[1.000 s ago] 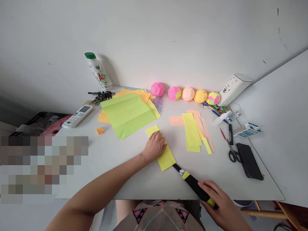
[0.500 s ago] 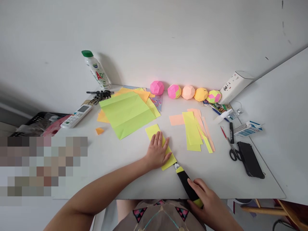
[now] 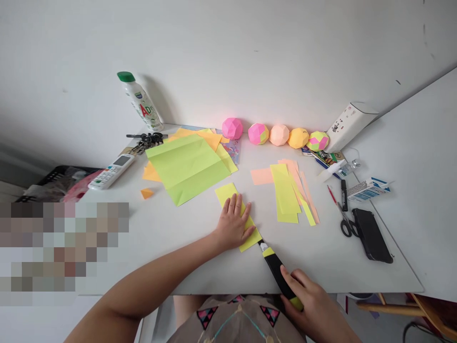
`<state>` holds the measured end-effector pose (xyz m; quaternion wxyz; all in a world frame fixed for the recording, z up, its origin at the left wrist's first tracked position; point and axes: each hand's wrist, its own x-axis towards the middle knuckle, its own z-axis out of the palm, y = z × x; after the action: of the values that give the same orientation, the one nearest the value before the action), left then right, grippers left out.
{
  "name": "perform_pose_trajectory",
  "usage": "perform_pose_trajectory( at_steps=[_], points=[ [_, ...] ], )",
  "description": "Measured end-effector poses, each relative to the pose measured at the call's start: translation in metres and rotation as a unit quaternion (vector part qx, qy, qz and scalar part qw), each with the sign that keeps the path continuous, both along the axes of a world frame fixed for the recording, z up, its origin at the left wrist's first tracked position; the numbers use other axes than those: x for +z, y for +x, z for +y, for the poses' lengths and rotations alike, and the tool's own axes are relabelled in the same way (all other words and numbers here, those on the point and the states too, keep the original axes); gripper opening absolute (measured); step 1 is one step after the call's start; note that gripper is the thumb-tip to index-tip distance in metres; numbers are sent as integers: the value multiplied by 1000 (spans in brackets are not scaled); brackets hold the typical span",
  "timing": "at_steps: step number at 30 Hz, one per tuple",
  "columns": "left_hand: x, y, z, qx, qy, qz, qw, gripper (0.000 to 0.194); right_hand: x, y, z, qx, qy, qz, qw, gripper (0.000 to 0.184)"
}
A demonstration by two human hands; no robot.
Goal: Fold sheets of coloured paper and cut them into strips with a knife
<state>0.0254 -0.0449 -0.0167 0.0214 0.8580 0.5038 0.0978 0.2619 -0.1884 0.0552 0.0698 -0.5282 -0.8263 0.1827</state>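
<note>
Under spread left hand (image 3: 233, 223), yellow paper strip (image 3: 225, 191); right hand (image 3: 303, 294) grips knife (image 3: 278, 274).

A: There's your yellow paper (image 3: 223, 192), smooth and matt, just beside the green sheet (image 3: 189, 166), also matt paper, creased across.
B: Your tool (image 3: 276, 270), nearer you than that sheet: dull black and yellow plastic by the look of it, with a shiny metal collar!
A: Left of the sheet, your remote (image 3: 111, 172) shows smooth white plastic.
B: And well right of it, your scissors (image 3: 343, 219): black plastic loops, metal blades.
A: Beneath the sheet, your table (image 3: 321, 252) looks smooth, faintly glossy.
</note>
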Motion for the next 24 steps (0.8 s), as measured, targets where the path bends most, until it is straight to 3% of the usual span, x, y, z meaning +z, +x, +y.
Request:
perform_pose_trajectory(
  at_steps=[24],
  points=[
    [2, 2, -1, 1, 2, 7, 1000, 71, 8, 10, 2, 33, -17, -60, 997, 51]
  ],
)
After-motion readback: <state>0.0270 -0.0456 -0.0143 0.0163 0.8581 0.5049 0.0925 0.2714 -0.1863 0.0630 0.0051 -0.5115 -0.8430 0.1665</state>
